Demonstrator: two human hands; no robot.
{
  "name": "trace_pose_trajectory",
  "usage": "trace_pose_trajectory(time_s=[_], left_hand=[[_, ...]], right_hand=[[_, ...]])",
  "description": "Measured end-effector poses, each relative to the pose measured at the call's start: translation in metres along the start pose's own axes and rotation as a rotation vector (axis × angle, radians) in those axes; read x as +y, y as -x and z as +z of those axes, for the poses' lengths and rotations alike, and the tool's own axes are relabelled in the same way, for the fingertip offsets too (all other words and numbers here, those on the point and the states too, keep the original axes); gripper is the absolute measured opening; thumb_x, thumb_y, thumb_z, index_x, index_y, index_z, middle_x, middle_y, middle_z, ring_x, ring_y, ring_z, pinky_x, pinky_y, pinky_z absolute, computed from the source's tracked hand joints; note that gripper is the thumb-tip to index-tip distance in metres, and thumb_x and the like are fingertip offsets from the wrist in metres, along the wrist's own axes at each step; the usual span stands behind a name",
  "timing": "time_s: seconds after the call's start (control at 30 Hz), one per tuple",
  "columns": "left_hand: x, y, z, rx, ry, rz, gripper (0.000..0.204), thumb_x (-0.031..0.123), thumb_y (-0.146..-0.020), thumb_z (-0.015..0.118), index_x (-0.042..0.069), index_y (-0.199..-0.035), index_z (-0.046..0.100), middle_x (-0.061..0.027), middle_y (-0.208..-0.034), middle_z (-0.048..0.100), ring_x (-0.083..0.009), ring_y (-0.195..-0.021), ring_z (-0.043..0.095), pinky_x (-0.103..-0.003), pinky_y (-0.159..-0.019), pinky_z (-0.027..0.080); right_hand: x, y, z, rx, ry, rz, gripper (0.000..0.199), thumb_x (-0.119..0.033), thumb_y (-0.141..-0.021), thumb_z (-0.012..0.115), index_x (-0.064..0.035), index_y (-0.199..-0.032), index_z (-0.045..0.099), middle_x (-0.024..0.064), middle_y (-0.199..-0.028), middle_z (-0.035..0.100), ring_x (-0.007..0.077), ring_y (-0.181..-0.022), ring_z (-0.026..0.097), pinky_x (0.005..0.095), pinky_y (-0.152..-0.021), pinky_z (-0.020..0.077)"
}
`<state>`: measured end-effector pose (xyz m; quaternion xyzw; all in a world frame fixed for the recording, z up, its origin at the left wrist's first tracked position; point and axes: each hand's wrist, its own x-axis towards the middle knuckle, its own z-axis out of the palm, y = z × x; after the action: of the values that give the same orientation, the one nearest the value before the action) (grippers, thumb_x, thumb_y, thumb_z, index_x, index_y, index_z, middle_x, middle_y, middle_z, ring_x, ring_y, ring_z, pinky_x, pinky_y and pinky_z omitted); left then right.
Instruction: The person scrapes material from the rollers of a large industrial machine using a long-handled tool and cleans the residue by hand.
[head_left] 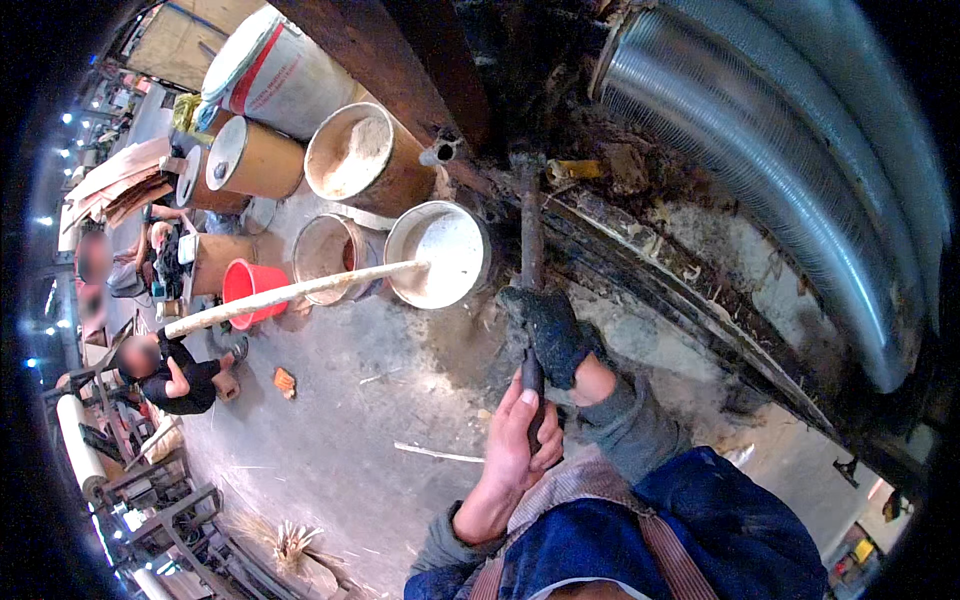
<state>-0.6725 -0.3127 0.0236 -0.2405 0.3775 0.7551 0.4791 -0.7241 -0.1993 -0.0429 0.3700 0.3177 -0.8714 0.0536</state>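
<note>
Grey-black bar (531, 235) in a two-handed hold beside a machine frame

Nearest, at the lower edge: blue garment (725, 510); just beyond, bare left hand (518, 435), fingers closed round the bar's dark lower end; next, gloved right hand (550, 335), closed round the same bar farther up; bar directed away from the body, far end near a grimy fitting on the frame; contact there too dark to tell. For sound handling, by judgement: keep both grips firm and apart along the shaft; apply force smoothly, never in jerks; keep knuckles clear of the rough beam (690, 265) to the right. Beyond: ribbed silvery duct (760, 170) at upper right; pale bucket (480, 275) at left, with one end of a long pole (270, 298) at its mouth; red bucket (240, 275) under that pole; farther left, person in black (190, 380).
</note>
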Motion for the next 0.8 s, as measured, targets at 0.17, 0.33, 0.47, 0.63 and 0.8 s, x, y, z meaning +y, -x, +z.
trace_pose_trajectory(time_s=[0.17, 0.33, 0.47, 0.63, 0.8], left_hand=[[0.007, -0.007, 0.001, -0.035, 0.033, 0.015, 0.045, 0.027, -0.095, 0.039, 0.02, -0.137, 0.024, -0.0001, -0.054, 0.036, -0.0089, -0.032, 0.028, -0.022, -0.031, 0.025], [0.025, -0.019, 0.013, -0.049, 0.174, -0.023, 0.035, 0.028, -0.096, 0.038, 0.02, -0.13, 0.032, 0.0006, -0.054, 0.036, -0.0081, -0.032, 0.028, -0.021, -0.03, 0.024], [0.045, -0.028, 0.024, -0.075, 0.235, -0.035, 0.028, 0.028, -0.096, 0.038, 0.02, -0.122, 0.035, 0.0011, -0.057, 0.037, -0.0073, -0.033, 0.026, -0.021, -0.031, 0.022], [0.039, -0.024, 0.012, -0.01, -0.04, 0.049, 0.042, 0.023, -0.095, 0.04, 0.018, -0.135, 0.027, 0.0017, -0.056, 0.035, -0.0081, -0.034, 0.028, -0.021, -0.032, 0.024], [0.056, -0.039, -0.007, -0.052, -0.125, 0.029, 0.048, 0.021, -0.094, 0.04, 0.017, -0.139, 0.024, 0.0021, -0.053, 0.035, -0.0087, -0.036, 0.032, -0.021, -0.033, 0.026]], right_hand=[[-0.008, -0.006, -0.001, -0.022, 0.026, -0.009, 0.015, -0.026, -0.084, 0.06, -0.013, -0.077, 0.057, -0.0037, -0.052, 0.046, 0.0101, -0.04, 0.044, 0.0249, -0.038, 0.0345], [-0.02, -0.03, 0.002, -0.069, 0.032, -0.009, 0.014, -0.026, -0.084, 0.059, -0.0126, -0.08, 0.058, -0.0028, -0.054, 0.049, 0.0106, -0.042, 0.046, 0.0251, -0.04, 0.0364], [-0.035, -0.053, 0.003, -0.121, 0.011, -0.016, 0.014, -0.026, -0.084, 0.059, -0.0123, -0.082, 0.058, -0.0021, -0.056, 0.05, 0.011, -0.044, 0.048, 0.0253, -0.041, 0.038], [-0.005, -0.048, -0.003, -0.205, -0.122, 0.025, 0.014, -0.026, -0.085, 0.059, -0.0119, -0.085, 0.058, -0.0011, -0.058, 0.053, 0.0115, -0.046, 0.05, 0.0256, -0.042, 0.0399], [-0.003, -0.068, 0.006, -0.258, -0.153, 0.033, 0.015, -0.026, -0.085, 0.058, -0.0116, -0.087, 0.058, -0.0002, -0.061, 0.054, 0.012, -0.048, 0.052, 0.026, -0.044, 0.0417]])
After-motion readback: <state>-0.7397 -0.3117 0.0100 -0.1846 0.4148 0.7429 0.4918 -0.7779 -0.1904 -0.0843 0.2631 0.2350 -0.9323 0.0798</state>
